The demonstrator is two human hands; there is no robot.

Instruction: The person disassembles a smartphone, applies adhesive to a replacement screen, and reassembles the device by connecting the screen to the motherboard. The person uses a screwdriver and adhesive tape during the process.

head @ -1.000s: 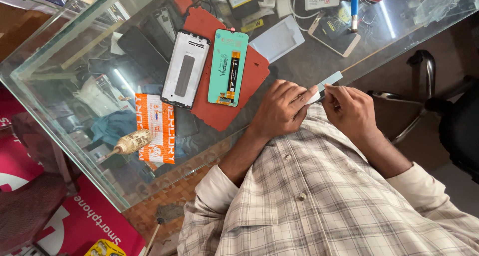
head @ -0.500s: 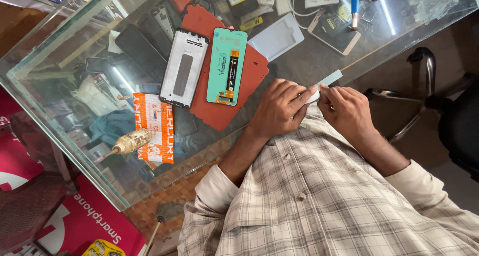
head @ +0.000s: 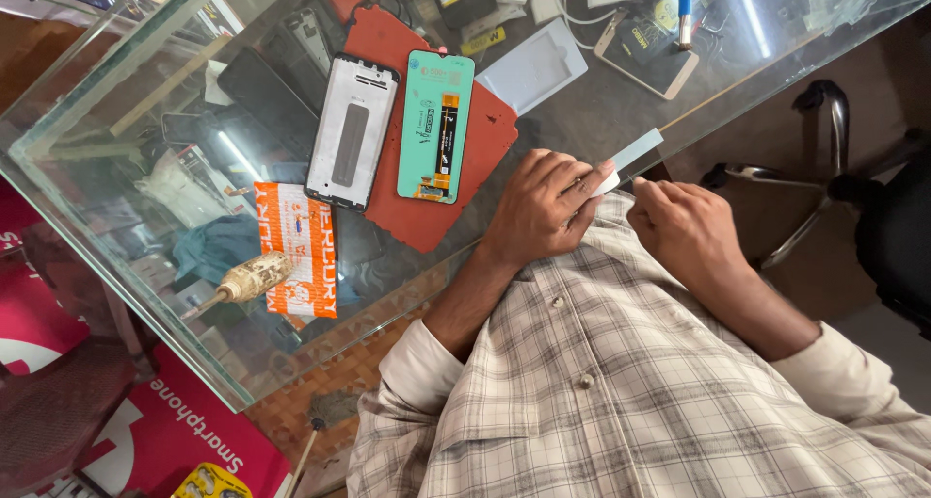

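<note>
My left hand rests on the near edge of the glass counter and pinches the white end of a thin pale blue strip. My right hand is right beside it, fingers curled, with its fingertips against the same end of the strip. The strip sticks out away from me over the counter's edge. Just left of my left hand lies a red mat. On the mat are a teal phone display panel with an orange flex cable and a white phone frame.
An orange and white packet and a yellowish-handled screwdriver lie near the counter's front. Farther back are a white tray, a gold-edged phone and a blue pen. A metal chair base stands at the right.
</note>
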